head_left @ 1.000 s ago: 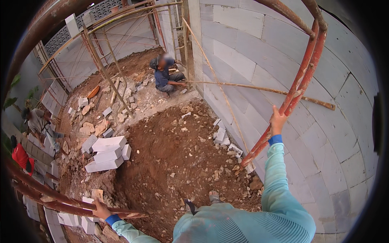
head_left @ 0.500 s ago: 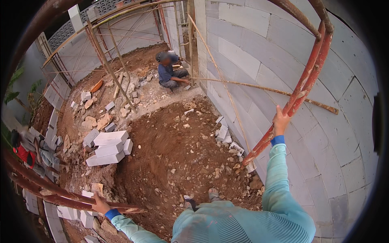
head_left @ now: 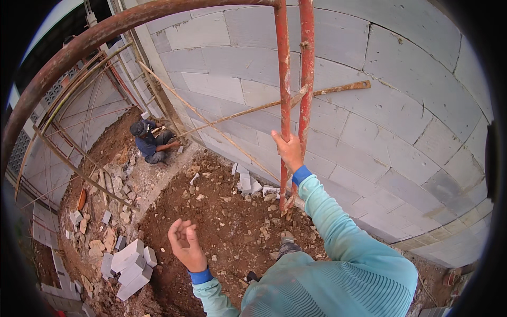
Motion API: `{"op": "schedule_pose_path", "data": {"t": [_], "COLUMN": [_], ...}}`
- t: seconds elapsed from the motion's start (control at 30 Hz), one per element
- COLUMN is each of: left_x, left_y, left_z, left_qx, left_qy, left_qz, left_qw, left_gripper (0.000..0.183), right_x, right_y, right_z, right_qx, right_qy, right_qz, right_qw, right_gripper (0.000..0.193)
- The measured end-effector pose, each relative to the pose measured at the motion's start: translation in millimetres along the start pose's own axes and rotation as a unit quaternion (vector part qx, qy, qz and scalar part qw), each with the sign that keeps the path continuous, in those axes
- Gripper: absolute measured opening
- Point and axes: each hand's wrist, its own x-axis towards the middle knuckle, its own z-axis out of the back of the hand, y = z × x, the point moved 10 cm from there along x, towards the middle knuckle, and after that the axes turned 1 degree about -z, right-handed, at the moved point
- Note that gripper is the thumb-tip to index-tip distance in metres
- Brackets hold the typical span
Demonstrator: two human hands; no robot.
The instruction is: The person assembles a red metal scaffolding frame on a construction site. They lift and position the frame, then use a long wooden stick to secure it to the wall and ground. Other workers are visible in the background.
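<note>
My right hand [head_left: 289,152] is wrapped round one upright of a worn red steel scaffold frame [head_left: 307,68]. The frame's two parallel posts run down in front of the grey block wall [head_left: 364,140] to the rubble at its foot. From the top of the posts, a curved red tube [head_left: 90,50] arches across to the left. In front of my body, my left hand [head_left: 186,245] hangs in the air over the soil, its fingers loosely bent and the thumb apart, holding nothing.
A rusty-ended pole [head_left: 338,90] slants across the wall behind the frame. White blocks [head_left: 132,267] lie stacked on the ground at left. Another person [head_left: 150,140] sits by the wall's far end. Stones and block pieces [head_left: 245,179] litter the reddish soil [head_left: 211,232].
My left hand has let go of the red tube at left and come inward. My view has turned right. My right hand keeps its hold on the frame, which now stands more upright.
</note>
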Motion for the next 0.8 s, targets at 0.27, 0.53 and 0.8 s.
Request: {"op": "schedule_pose_path", "data": {"t": [0.27, 0.53, 0.8], "left_x": [67, -128, -236], "left_y": [-146, -183, -146], "left_z": [-142, 169, 425], "left_qx": [-0.092, 0.447, 0.632], "left_qy": [-0.011, -0.659, -0.688], "left_qz": [-0.349, -0.441, -0.033], "left_qw": [0.932, 0.414, 0.355], "left_gripper": [0.078, 0.077, 0.08], "right_x": [-24, -16, -29], "right_y": [-48, -55, -23], "right_z": [-10, -9, -3], "right_qx": [0.064, 0.021, 0.051], "right_qy": [0.228, 0.2, 0.087], "right_qz": [-0.122, -0.15, -0.15], "right_qw": [0.964, 0.968, 0.983], "right_gripper": [0.046, 0.052, 0.045]}}
